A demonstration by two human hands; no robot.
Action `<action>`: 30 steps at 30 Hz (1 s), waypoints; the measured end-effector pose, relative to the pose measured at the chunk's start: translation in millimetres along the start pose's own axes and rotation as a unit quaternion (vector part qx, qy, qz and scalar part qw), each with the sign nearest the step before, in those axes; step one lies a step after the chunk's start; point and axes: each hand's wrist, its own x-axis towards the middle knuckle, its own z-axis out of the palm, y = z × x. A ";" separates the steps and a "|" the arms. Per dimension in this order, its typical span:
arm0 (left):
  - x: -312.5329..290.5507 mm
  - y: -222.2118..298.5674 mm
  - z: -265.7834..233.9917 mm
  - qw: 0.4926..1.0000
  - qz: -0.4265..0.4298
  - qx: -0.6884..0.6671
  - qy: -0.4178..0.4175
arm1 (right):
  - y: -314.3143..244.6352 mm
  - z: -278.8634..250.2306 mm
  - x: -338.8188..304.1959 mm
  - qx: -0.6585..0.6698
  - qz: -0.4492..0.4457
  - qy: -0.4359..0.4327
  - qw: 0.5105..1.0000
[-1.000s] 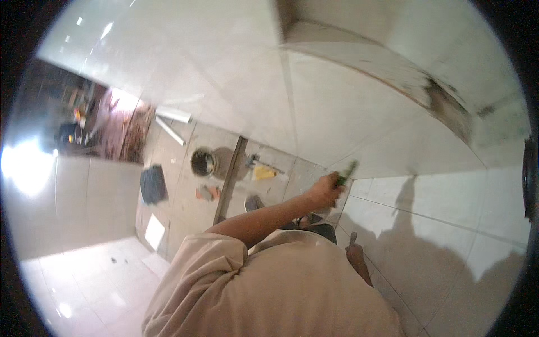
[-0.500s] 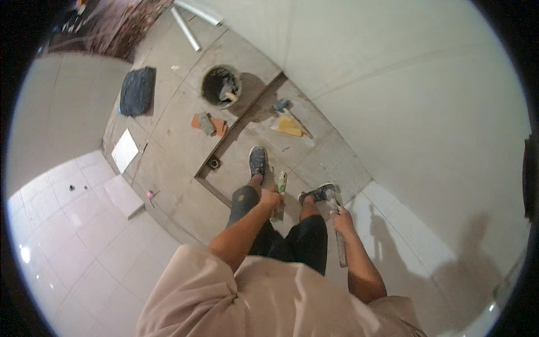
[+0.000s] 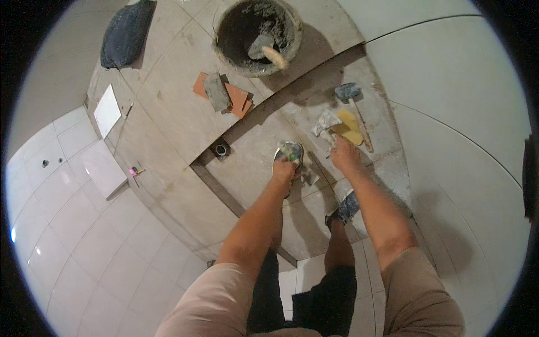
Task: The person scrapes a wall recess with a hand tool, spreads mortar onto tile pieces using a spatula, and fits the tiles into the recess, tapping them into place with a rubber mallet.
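My left hand (image 3: 284, 169) is closed round the handle of a green-handled scraper (image 3: 307, 176), its grey blade pointing down over the floor beside my left shoe (image 3: 288, 150). Farther right, my right hand (image 3: 345, 155) is closed on a mortar-smeared tool (image 3: 325, 123); the hand hides much of it, so its exact kind is unclear. The tool's smeared end is right next to a flat yellow piece (image 3: 350, 127) on the floor. Just beyond lies a hammer (image 3: 348, 92) with a dark head and a wooden handle.
A mortar bucket (image 3: 223, 59) with a wooden-handled trowel (image 3: 273, 56) inside stands past a low floor ledge. Near it are orange tile pieces (image 3: 240, 100) under a grey block (image 3: 217, 92). A drain pipe (image 3: 220, 150) opens in the recess corner. A dark bag (image 3: 128, 35) lies far left.
I have bent lower, so the floor looks closer. Both hands have moved forward, the right one with its tool to the yellow piece and the left one with the scraper above my left shoe.
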 end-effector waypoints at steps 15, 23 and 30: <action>121.8 149.1 -81.9 0.693 0.474 0.330 0.432 | 24.6 74.2 94.3 0.036 -0.083 0.046 0.995; 121.4 259.0 -109.3 0.768 0.347 0.405 0.355 | -41.0 3.5 98.8 0.068 -0.002 0.120 0.990; 119.1 277.4 -88.3 0.858 0.270 0.297 0.319 | -208.4 -147.2 130.1 0.034 -0.285 0.291 0.912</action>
